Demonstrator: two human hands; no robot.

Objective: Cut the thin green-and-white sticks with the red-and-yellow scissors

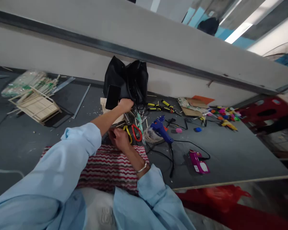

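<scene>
Head view — both my hands at the cluttered middle of the grey surface, below the black bag.

My left hand reaches forward, curled shut at the bag's lower edge, beside a dark phone propped upright against it; what it grips, I cannot tell. My right hand lies closed at the striped cloth's far edge, just beside the yellow-handled scissors and red-handled scissors; its hold is hidden. Risks: tugging the bag may topple the phone; my sleeve may sweep loose sticks; the blue glue gun and its black cord lie near enough to snag or burn, if hot; blades sit at my knuckles.
</scene>
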